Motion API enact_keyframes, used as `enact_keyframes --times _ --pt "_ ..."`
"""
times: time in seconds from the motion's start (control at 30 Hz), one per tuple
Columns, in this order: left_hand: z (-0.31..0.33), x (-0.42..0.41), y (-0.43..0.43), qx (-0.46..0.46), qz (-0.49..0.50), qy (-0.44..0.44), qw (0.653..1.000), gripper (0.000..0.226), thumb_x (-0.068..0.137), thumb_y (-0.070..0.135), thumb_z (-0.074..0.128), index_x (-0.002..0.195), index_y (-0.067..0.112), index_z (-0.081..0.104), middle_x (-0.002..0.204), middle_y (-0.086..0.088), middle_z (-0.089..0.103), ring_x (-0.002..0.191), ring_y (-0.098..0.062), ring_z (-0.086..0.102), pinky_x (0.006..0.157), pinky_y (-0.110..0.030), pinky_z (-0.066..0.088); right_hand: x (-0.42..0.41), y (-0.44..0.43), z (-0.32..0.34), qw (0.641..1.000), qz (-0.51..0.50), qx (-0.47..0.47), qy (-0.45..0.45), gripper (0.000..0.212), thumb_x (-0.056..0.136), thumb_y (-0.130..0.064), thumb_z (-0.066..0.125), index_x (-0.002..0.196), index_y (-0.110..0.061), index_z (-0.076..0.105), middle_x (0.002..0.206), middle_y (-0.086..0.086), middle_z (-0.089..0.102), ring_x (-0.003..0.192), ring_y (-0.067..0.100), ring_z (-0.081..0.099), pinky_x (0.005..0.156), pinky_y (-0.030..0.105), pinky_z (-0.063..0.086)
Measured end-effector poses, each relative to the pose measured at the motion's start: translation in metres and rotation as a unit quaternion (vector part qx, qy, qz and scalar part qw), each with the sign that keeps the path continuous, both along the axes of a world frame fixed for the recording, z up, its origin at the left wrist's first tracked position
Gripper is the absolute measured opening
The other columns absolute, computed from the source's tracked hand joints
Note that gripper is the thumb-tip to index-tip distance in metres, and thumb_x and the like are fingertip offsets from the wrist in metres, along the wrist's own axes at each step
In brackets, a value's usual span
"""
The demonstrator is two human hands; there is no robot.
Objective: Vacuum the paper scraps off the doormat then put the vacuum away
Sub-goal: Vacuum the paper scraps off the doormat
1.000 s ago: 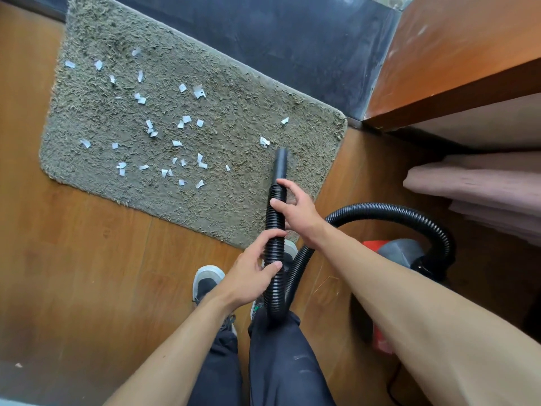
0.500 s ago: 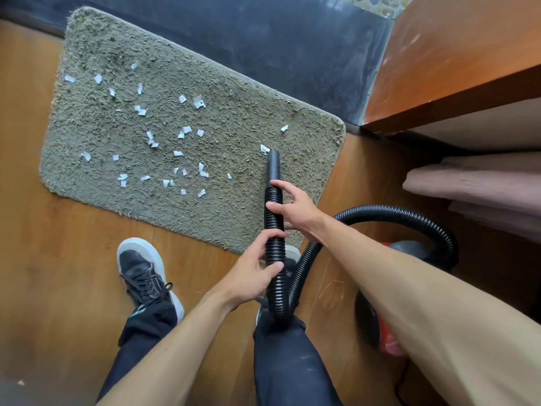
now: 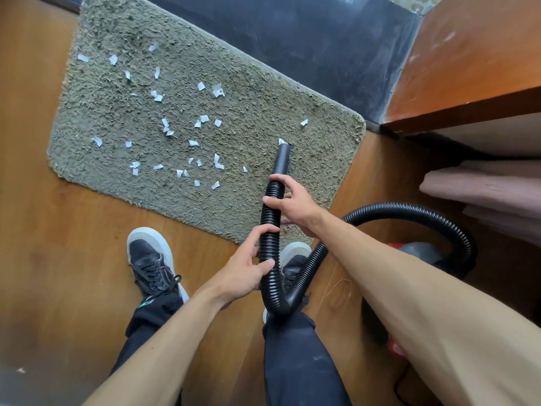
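Observation:
A grey-green shaggy doormat [image 3: 248,118] lies on the wooden floor, with several white paper scraps [image 3: 202,121] scattered over its left and middle. Both hands hold the black ribbed vacuum hose [image 3: 270,224]. My right hand [image 3: 292,200] grips it just behind the smooth nozzle [image 3: 282,159]; my left hand [image 3: 248,268] grips it lower down. The nozzle tip touches one scrap [image 3: 281,141] on the mat's right part. Another scrap [image 3: 304,122] lies beyond it. The hose loops right to the red-and-grey vacuum body [image 3: 415,250], mostly hidden behind my right arm.
My two black shoes [image 3: 152,265] stand on the wooden floor [image 3: 58,244] at the mat's near edge. A wooden cabinet [image 3: 468,68] with pink folded cloth [image 3: 483,186] under it fills the right. Dark flooring [image 3: 307,39] lies beyond the mat.
The nozzle moved forward and slightly left onto the nearest scrap. My left foot stepped out to the left. Both hands kept their grip on the hose.

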State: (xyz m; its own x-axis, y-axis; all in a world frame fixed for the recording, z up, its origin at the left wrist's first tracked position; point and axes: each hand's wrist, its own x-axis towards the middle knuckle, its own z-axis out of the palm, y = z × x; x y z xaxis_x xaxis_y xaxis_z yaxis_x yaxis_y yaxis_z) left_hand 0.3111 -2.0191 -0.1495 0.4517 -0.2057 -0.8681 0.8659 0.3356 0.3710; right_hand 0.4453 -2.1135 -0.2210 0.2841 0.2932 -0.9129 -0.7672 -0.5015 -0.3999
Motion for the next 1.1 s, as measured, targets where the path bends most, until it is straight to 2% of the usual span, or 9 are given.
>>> enact_keyframes --times 0.1,0.27,0.43,0.6,0.77,0.97,1.1 --pt "0.001 0.002 0.001 -0.004 -0.002 -0.002 1.0 0.051 0.099 -0.005 0.044 0.127 0.038 0.045 0.1 -0.006 0.055 0.071 -0.009 0.059 0.068 -0.031 0.057 -0.001 0.0 0.001 1.0 -0.007 0.005 -0.009 0.054 0.09 -0.003 0.066 0.137 -0.024 0.048 0.097 0.007 0.059 0.076 0.016 0.065 0.052 0.024 0.057" --pt "0.001 0.007 -0.001 0.003 -0.01 -0.01 1.0 0.052 0.099 -0.004 0.045 0.124 0.041 0.046 0.104 -0.009 0.055 0.08 -0.017 0.058 0.073 -0.036 0.058 0.004 -0.002 0.001 1.0 -0.009 0.008 -0.022 0.053 0.091 -0.004 0.065 0.136 -0.027 0.05 0.103 0.011 0.059 0.082 0.019 0.065 0.053 0.021 0.054" --pt "-0.001 0.017 -0.004 0.015 -0.046 -0.033 0.998 0.053 0.098 -0.002 0.047 0.124 0.044 0.046 0.104 -0.007 0.054 0.086 -0.02 0.054 0.074 -0.036 0.055 0.008 -0.017 0.0 0.999 -0.04 -0.001 -0.022 0.052 0.091 -0.006 0.065 0.136 -0.026 0.05 0.108 0.013 0.062 0.084 0.017 0.067 0.057 0.025 0.056" --pt "-0.001 0.02 -0.009 0.021 -0.051 -0.05 0.997 0.055 0.098 -0.002 0.048 0.123 0.047 0.048 0.108 -0.003 0.055 0.092 -0.019 0.055 0.085 -0.041 0.056 0.011 -0.024 -0.002 0.998 -0.063 0.006 -0.026 0.051 0.091 -0.005 0.065 0.134 -0.028 0.051 0.112 0.018 0.06 0.089 0.023 0.068 0.066 0.034 0.059" --pt "-0.009 0.023 -0.003 0.044 -0.053 -0.058 0.996 0.056 0.098 0.0 0.048 0.122 0.05 0.047 0.106 0.0 0.056 0.089 -0.017 0.054 0.088 -0.047 0.054 0.018 -0.01 -0.001 0.998 -0.043 0.015 -0.035 0.051 0.092 -0.004 0.062 0.136 -0.028 0.05 0.113 0.016 0.06 0.088 0.02 0.066 0.065 0.031 0.061" --pt "-0.015 0.042 0.001 0.048 -0.065 -0.078 0.994 0.052 0.099 0.001 0.047 0.129 0.043 0.045 0.096 0.001 0.052 0.082 -0.016 0.051 0.078 -0.037 0.054 0.034 -0.009 -0.007 0.997 -0.069 -0.008 -0.045 0.05 0.092 -0.003 0.062 0.134 -0.028 0.051 0.108 0.013 0.059 0.085 0.02 0.066 0.057 0.028 0.057" --pt "-0.017 0.051 -0.001 0.064 -0.105 -0.094 0.988 0.051 0.097 0.006 0.051 0.125 0.048 0.046 0.095 0.001 0.053 0.081 -0.014 0.054 0.08 -0.042 0.056 0.041 -0.018 -0.008 0.997 -0.067 -0.018 -0.044 0.051 0.093 -0.005 0.061 0.137 -0.027 0.049 0.105 0.01 0.06 0.085 0.019 0.067 0.061 0.032 0.057"
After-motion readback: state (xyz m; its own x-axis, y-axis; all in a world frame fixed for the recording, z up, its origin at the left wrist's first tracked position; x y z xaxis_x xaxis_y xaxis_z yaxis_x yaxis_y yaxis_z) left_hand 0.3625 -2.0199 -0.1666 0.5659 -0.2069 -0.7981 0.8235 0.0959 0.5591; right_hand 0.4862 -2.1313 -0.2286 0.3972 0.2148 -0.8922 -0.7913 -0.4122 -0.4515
